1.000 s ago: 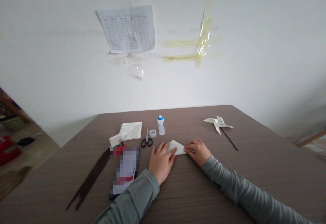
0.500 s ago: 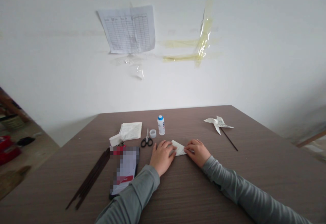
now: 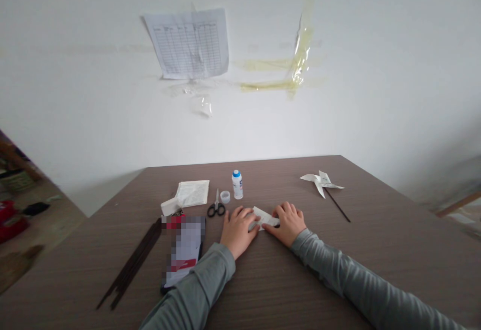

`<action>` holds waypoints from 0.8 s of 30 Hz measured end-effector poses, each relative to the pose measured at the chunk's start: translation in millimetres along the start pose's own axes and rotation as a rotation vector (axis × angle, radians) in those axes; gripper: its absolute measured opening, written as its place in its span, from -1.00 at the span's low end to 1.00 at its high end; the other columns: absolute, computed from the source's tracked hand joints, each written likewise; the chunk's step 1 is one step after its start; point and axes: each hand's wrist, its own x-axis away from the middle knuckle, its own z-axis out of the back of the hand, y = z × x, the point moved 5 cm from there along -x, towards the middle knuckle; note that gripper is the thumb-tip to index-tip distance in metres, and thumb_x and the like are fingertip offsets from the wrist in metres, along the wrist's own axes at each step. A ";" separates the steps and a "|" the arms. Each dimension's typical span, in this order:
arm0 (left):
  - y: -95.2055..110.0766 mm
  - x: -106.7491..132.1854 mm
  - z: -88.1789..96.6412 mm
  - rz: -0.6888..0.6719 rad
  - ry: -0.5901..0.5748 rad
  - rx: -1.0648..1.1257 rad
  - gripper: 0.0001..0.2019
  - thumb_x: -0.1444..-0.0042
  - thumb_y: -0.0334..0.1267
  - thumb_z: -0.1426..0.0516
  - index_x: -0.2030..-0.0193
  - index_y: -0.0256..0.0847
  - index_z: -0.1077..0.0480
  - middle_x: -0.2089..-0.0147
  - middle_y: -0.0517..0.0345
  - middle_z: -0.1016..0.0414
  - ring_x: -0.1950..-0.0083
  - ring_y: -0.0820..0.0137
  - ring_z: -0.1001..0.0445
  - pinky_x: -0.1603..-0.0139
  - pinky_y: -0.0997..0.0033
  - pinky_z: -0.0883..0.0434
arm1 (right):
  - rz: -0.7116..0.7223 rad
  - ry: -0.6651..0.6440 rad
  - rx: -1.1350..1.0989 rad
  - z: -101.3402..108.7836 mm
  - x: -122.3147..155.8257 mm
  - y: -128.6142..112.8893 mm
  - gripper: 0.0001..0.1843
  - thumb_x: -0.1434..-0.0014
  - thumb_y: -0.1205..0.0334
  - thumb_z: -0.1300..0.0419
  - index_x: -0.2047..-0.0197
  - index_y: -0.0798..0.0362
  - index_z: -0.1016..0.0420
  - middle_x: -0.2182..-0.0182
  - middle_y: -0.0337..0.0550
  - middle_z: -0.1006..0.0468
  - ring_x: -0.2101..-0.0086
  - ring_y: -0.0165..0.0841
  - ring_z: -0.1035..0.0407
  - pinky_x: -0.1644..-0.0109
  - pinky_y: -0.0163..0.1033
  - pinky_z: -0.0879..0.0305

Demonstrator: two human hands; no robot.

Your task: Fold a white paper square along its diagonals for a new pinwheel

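A small folded piece of white paper (image 3: 265, 216) lies flat on the brown table (image 3: 285, 280) between my hands. My left hand (image 3: 237, 230) rests on its left part, fingers stretched out and pressing down. My right hand (image 3: 286, 222) lies over its right part, fingers curled and pressing along the paper's lower edge. Only the middle strip of the paper shows between the two hands. Both sleeves are grey.
Behind my hands stand black-handled scissors (image 3: 216, 205), a small clear cap (image 3: 225, 196) and a white glue bottle with a blue cap (image 3: 237, 184). Folded white paper (image 3: 190, 194) lies left. A bundle of dark sticks (image 3: 134, 263) and a blurred flat packet (image 3: 183, 251) lie near left. A paper pinwheel (image 3: 322, 183) lies right.
My right hand has slid left along the paper, closing in on my left hand and covering more of the paper. My left hand has curled slightly and stayed put.
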 end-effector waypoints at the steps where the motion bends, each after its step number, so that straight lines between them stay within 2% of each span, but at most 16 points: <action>1: -0.6 -0.1 -0.4 -0.003 0.006 0.003 -0.63 -0.67 -0.26 -0.36 -0.44 0.18 -0.86 -0.73 0.03 -0.73 -0.88 -0.21 -0.47 -0.96 -0.67 -0.27 | -0.009 -0.004 0.008 -1.4 -0.2 0.6 -0.65 -0.30 -0.03 -0.77 0.02 -0.13 -0.81 -0.13 0.09 -0.77 -0.28 0.37 -0.67 -0.40 0.37 -0.58; 5: -3.7 -0.5 -1.9 -0.016 0.030 0.011 -0.63 -0.65 -0.26 -0.38 -0.43 0.21 -0.87 -0.71 0.06 -0.76 -0.85 -0.21 -0.51 -0.94 -0.66 -0.31 | -0.021 0.010 -0.008 -0.9 -1.0 4.9 -0.64 -0.25 0.00 -0.77 0.00 -0.14 -0.83 -0.14 0.13 -0.77 -0.27 0.43 -0.67 -0.35 0.40 -0.62; 10: -7.6 -1.3 -4.3 -0.022 0.038 0.013 -0.63 -0.64 -0.24 -0.37 -0.42 0.22 -0.88 -0.70 0.05 -0.76 -0.84 -0.22 -0.52 -0.93 -0.65 -0.32 | 0.026 -0.020 -0.061 7.1 -2.3 11.6 -0.63 -0.29 -0.08 -0.75 -0.07 -0.21 -0.85 -0.16 0.13 -0.78 -0.25 0.36 -0.67 -0.29 0.32 -0.64; 14: -8.2 -0.9 -3.2 -0.021 0.046 0.040 -0.64 -0.62 -0.25 -0.39 -0.40 0.20 -0.89 -0.69 0.01 -0.77 -0.83 -0.24 -0.53 -0.92 -0.70 -0.32 | -0.022 -0.087 -0.052 14.4 -5.2 22.7 -0.54 -0.29 -0.11 -0.76 -0.17 -0.24 -0.87 -0.24 0.06 -0.76 -0.33 0.28 -0.64 -0.41 0.32 -0.62; 19: -7.1 1.4 -0.8 -0.005 0.032 0.041 -0.63 -0.63 -0.27 -0.40 -0.41 0.20 -0.89 -0.70 0.03 -0.77 -0.86 -0.26 -0.51 -0.93 -0.73 -0.29 | -0.056 -0.187 -0.079 17.9 -10.3 42.8 -0.46 -0.32 -0.07 -0.71 -0.31 -0.25 -0.87 -0.42 0.06 -0.71 -0.50 0.28 -0.55 -0.59 0.45 -0.52; 22: -7.7 2.4 -0.5 -0.010 0.048 0.047 -0.63 -0.61 -0.29 -0.41 -0.38 0.22 -0.90 -0.68 0.04 -0.78 -0.84 -0.27 -0.54 -0.92 -0.75 -0.32 | -0.055 -0.201 -0.076 13.5 -14.1 52.8 -0.45 -0.28 0.00 -0.71 -0.32 -0.27 -0.90 -0.43 0.04 -0.71 -0.50 0.28 -0.56 -0.57 0.43 -0.56; 24: -9.1 2.6 -1.0 -0.016 0.063 0.052 -0.64 -0.60 -0.29 -0.42 -0.35 0.22 -0.91 -0.66 0.04 -0.80 -0.82 -0.27 -0.56 -0.91 -0.74 -0.34 | -0.083 -0.162 -0.039 10.0 -17.2 58.8 -0.46 -0.21 0.07 -0.73 -0.26 -0.28 -0.92 -0.39 0.02 -0.72 -0.47 0.27 -0.58 -0.53 0.40 -0.61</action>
